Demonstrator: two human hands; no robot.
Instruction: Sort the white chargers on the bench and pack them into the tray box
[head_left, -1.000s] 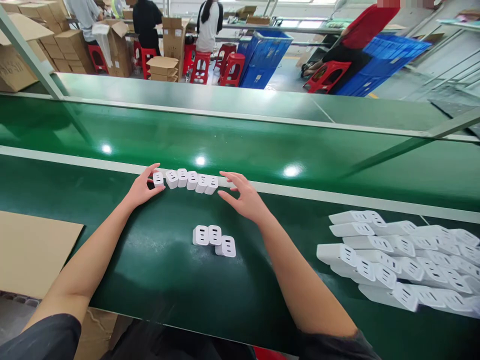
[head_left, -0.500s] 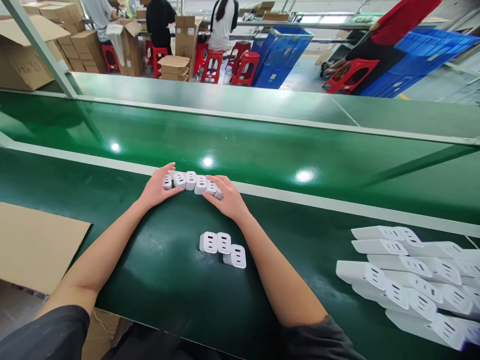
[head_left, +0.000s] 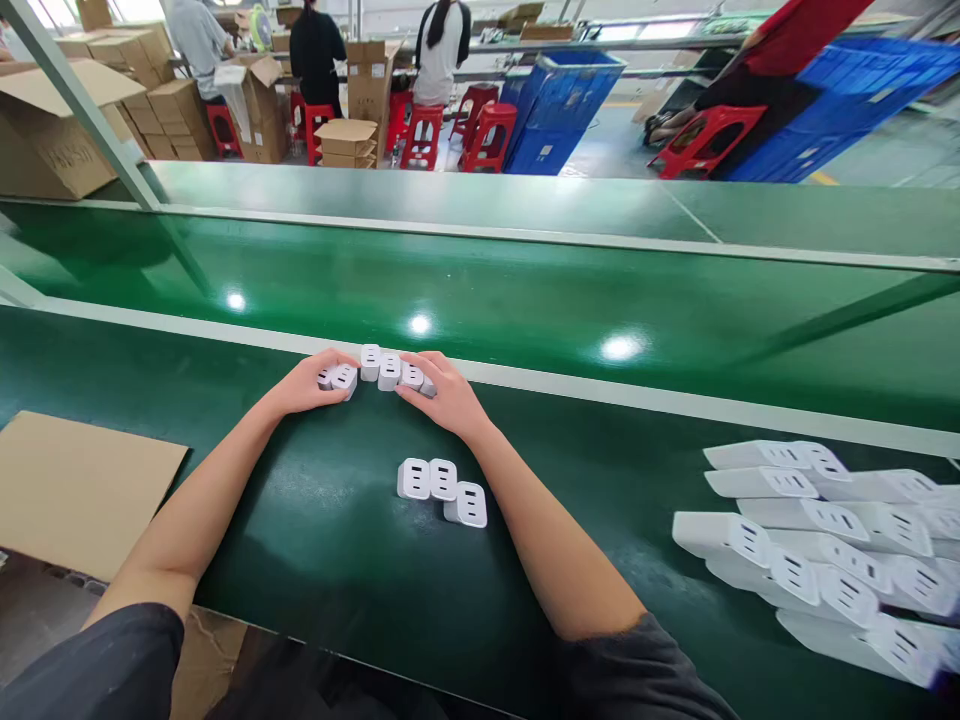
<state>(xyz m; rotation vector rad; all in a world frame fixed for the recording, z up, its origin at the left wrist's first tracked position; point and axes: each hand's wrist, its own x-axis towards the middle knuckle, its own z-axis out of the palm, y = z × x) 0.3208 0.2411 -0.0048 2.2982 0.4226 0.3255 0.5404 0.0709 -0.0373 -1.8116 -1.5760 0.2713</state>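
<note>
Pinching white chargers (head_left: 370, 362) in far row: left hand (head_left: 306, 383) clamped on two, right hand (head_left: 451, 398) clamped round right-end ones; best squeezed evenly.

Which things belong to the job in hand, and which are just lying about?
Likely in the job:
white chargers at left hand and right hand
three nearer chargers
chargers grouped at right

Likely lying about:
cardboard sheet
open cardboard box

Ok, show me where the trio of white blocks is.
In the head view, the trio sits below centre on the table, just left of the right forearm.
</note>
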